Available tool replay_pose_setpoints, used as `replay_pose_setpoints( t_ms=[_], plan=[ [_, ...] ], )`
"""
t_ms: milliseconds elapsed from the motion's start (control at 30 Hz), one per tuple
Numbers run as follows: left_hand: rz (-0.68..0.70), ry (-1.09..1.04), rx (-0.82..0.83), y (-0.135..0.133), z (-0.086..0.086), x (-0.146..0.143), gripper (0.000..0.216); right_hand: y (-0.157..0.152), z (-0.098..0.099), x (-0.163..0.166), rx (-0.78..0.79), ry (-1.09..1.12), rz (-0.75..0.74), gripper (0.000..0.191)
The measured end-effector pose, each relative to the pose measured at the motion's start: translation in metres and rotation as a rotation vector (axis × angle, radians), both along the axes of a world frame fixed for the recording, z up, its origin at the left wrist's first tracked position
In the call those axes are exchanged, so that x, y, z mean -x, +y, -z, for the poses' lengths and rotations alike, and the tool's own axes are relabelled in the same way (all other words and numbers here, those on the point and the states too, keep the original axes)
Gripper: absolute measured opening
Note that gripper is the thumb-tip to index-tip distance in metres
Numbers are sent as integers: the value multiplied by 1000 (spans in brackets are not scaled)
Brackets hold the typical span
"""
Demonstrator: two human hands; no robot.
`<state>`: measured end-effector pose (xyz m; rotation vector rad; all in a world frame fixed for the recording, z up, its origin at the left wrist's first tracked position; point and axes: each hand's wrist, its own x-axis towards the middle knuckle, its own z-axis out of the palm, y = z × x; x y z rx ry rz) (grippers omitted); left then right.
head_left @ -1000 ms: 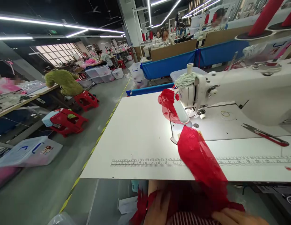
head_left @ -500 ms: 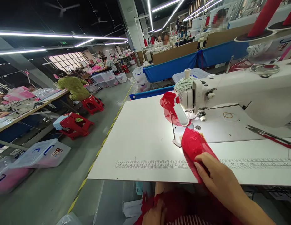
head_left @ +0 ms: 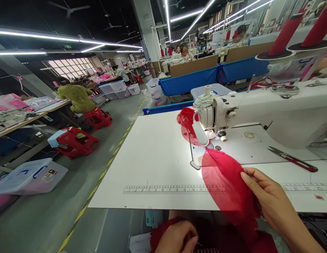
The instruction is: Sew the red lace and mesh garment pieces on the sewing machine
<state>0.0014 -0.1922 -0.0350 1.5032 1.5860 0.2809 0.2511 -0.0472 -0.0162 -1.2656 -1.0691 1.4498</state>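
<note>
A printed ruler strip [head_left: 176,189] along the near edge of the white bench [head_left: 152,154] shows small numerals running left to right, too fine to read surely past the low numbers. The right hand [head_left: 271,202], at 5 o'clock, lies with fingers loosely spread on the sheer red fabric [head_left: 226,182], pressing its right edge flat, while the left hand [head_left: 176,239] at 6 o'clock curls below the bench edge; its grip cannot be told. The fabric runs from the sewing machine [head_left: 258,109] at 1 o'clock down over the bench edge.
</note>
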Motion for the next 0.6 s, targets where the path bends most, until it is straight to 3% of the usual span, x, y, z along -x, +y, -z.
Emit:
replay_pose_setpoints(
  t_ms=[133,233,367,500,600],
  plan=[
    [-73,-204,-178,58,-63,-24,24,-1,1,-2,-36,-24,-10,49],
    [-74,-239,-220,99,-85,-28,22,-2,-1,-4,-52,-65,-39,45],
    [-149,-183,-350,152,-83,-32,19,-4,-5,-4,-83,-97,-69,44],
    [-128,-319,-268,187,-71,-40,39,-4,-3,-4,-220,-215,-76,42],
    [-113,-394,-222,197,-64,-43,32,-4,0,-4,-308,-322,-103,39]
  ],
)
